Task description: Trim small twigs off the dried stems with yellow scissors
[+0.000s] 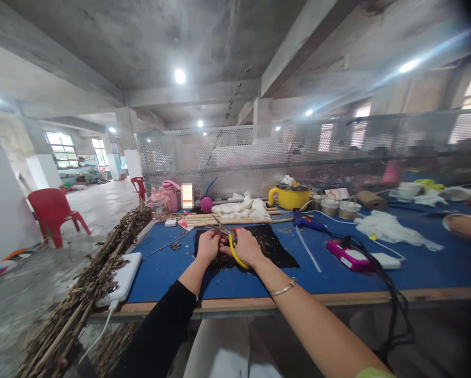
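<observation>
My right hand (246, 245) is closed round yellow-handled scissors (231, 242), whose blades point left toward my left hand (209, 244). That left hand is pinched shut on a small dark piece that I cannot make out. Both hands rest over a black cloth (276, 247) spread on the blue table (172, 273). A silver bangle (283, 288) sits on my right wrist.
A bundle of dry twigs (81, 294) lies along the table's left edge beside a white power bank (123, 275). A blue glue gun (308, 222), pink box (347, 257), black cable, white cloths, yellow pot (290, 198), wooden sticks and small baskets stand behind. Another person's hand (469, 231) shows at right. A red chair (54, 212) stands at left.
</observation>
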Demonstrator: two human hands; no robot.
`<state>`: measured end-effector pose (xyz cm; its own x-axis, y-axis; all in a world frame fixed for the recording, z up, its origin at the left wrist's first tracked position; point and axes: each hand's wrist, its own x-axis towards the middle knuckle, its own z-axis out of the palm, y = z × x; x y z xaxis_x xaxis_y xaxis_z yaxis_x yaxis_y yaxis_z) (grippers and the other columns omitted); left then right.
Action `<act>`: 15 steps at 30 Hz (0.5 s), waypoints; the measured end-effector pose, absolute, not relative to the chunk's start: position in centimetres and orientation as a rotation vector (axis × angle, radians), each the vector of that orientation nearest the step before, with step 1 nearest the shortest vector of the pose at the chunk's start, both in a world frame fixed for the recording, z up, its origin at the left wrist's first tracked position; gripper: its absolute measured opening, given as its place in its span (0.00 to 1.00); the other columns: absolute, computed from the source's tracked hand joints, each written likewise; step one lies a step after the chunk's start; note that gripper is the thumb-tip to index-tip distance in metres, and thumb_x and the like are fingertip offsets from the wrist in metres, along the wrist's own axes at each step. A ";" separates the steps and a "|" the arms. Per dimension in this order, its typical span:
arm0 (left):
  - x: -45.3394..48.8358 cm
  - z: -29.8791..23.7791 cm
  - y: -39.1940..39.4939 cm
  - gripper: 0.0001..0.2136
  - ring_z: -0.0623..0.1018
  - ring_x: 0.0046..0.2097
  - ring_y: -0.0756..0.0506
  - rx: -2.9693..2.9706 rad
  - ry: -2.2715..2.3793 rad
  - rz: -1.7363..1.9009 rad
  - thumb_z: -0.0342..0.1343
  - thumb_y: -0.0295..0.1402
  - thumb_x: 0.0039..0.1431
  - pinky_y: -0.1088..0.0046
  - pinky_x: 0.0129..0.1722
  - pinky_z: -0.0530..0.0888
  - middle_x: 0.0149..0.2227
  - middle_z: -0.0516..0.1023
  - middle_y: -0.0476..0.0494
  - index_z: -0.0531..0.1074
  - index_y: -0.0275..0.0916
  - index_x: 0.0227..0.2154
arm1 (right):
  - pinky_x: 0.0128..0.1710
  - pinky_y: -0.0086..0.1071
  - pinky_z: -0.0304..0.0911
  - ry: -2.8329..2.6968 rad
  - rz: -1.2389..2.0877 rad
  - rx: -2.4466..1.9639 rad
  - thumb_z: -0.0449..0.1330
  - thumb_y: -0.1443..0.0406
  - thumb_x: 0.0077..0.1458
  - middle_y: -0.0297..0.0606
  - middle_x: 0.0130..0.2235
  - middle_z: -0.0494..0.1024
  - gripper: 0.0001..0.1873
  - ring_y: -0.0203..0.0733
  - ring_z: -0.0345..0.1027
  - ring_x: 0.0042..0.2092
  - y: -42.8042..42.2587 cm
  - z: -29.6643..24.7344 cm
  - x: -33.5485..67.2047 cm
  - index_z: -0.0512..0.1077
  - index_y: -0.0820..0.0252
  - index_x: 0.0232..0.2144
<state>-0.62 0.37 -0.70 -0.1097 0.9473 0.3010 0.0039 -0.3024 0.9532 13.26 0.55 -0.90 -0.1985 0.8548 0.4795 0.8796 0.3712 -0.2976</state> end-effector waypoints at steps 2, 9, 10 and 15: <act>-0.6 -0.8 0.4 0.06 0.67 0.19 0.54 1.383 1.086 1.531 0.52 0.31 0.46 0.80 0.19 0.64 0.18 0.71 0.48 0.70 0.33 0.22 | 0.35 0.33 0.54 -2.068 0.027 -1.490 0.56 0.44 0.40 0.44 0.39 0.69 0.30 0.47 0.64 0.41 0.6 -0.9 13.3 0.62 0.61 0.37; -0.3 -1.1 1.0 0.08 0.69 0.21 0.54 1.264 0.960 1.570 0.55 0.33 0.45 0.81 0.20 0.66 0.21 0.71 0.49 0.69 0.34 0.28 | 0.35 0.31 0.54 -2.051 0.079 -1.524 0.58 0.47 0.40 0.43 0.38 0.70 0.28 0.47 0.65 0.41 0.8 -1.0 13.0 0.63 0.61 0.37; -0.3 -1.2 1.0 0.08 0.69 0.21 0.54 1.246 0.950 1.583 0.56 0.34 0.45 0.81 0.21 0.66 0.21 0.71 0.49 0.68 0.34 0.28 | 0.35 0.31 0.54 -2.050 0.068 -1.526 0.59 0.47 0.40 0.43 0.39 0.70 0.28 0.47 0.65 0.42 0.8 -1.0 13.0 0.63 0.62 0.37; -0.3 -1.3 1.1 0.09 0.71 0.23 0.53 1.239 0.907 1.587 0.57 0.33 0.43 0.79 0.24 0.68 0.23 0.73 0.47 0.69 0.33 0.27 | 0.33 0.30 0.54 -2.042 0.151 -1.521 0.59 0.48 0.40 0.41 0.37 0.71 0.27 0.46 0.66 0.39 0.8 -1.0 13.0 0.63 0.61 0.36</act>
